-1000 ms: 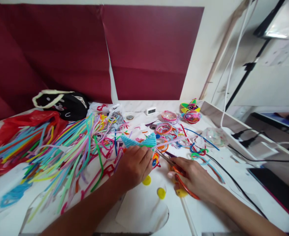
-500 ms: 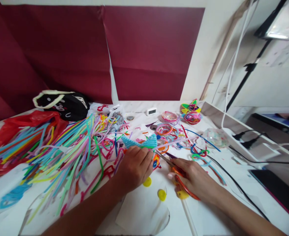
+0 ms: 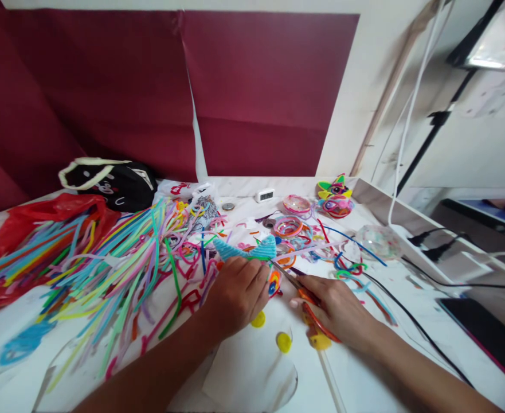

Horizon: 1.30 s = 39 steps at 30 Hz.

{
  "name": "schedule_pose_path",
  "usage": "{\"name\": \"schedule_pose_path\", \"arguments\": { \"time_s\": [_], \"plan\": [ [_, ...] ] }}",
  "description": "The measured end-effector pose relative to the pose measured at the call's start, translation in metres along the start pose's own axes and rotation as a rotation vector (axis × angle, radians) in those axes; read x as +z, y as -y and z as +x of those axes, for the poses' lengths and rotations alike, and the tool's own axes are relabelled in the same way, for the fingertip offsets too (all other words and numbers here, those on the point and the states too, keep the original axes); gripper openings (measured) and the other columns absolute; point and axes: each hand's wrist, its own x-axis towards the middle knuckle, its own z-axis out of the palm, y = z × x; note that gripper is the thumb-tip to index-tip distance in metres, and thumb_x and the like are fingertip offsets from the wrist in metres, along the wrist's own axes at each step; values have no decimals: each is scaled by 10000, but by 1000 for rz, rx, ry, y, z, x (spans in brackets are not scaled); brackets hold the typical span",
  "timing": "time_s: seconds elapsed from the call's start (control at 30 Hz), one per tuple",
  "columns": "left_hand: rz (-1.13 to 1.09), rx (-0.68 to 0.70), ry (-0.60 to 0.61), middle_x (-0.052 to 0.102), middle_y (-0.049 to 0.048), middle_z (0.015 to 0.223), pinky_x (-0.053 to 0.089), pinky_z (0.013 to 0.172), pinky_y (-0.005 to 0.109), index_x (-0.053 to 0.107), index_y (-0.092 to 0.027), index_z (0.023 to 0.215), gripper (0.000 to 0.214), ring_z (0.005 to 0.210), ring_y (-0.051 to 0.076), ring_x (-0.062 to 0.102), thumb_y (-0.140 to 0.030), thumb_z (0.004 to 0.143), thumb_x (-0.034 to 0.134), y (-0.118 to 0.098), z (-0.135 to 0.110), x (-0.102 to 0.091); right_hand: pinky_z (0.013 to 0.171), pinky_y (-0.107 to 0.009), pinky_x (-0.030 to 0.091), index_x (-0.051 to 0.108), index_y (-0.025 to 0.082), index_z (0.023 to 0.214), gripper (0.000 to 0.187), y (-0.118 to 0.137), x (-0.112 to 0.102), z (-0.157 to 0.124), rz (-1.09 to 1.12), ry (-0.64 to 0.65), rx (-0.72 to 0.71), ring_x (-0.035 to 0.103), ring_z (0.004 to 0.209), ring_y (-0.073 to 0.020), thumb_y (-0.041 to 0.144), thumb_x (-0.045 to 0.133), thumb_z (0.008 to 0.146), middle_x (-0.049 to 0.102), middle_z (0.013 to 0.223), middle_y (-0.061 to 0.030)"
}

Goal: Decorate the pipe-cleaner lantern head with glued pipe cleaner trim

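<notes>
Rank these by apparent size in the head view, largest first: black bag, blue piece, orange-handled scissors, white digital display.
1. Black bag
2. Blue piece and orange-handled scissors: both partly covered, so unranked against each other
3. White digital display

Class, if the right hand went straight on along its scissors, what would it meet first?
Probably the light-blue eared piece in the left hand, near the tips of the scissors, though depth is unclear.

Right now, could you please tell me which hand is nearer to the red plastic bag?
Left. The left hand, holding the blue striped piece, is to the right of the red plastic bag; the right hand, holding the orange-handled scissors, is farther right.
</notes>
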Motion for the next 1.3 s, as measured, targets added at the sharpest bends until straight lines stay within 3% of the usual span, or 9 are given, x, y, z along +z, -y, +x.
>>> {"name": "schedule_pose_path", "arguments": {
  "time_s": [0.37, 0.87, 1.3],
  "plan": [
    [1, 0, 13, 693, 108, 919, 525, 786, 394, 644, -67, 1080, 186, 843, 227, 623, -155, 920, 611, -1, 3, -4, 564, -294, 336, 623, 180, 964, 495, -11, 11, 2, -242, -158, -132, 649, 663, -187, 590, 353, 1025, 682, 831, -45],
    [-11, -32, -13, 695, 97, 901, 531, 761, 400, 656, -108, 1058, 169, 809, 231, 612, -168, 933, 560, 0, 1, -1, 515, -299, 258, 605, 188, 798, 460, -12, 11, 8, -448, -365, -308, 563, 482, -132, 439, 328, 1064, 639, 611, -1],
    [8, -22, 5, 700, 101, 909, 524, 800, 389, 663, -85, 1064, 180, 828, 230, 612, -161, 927, 574, -2, 2, 1, 573, -306, 295, 602, 193, 798, 241, -24, 16, 14, -455, -358, -333, 587, 550, -152, 260, 456, 978, 675, 666, -17]
  ]
}}
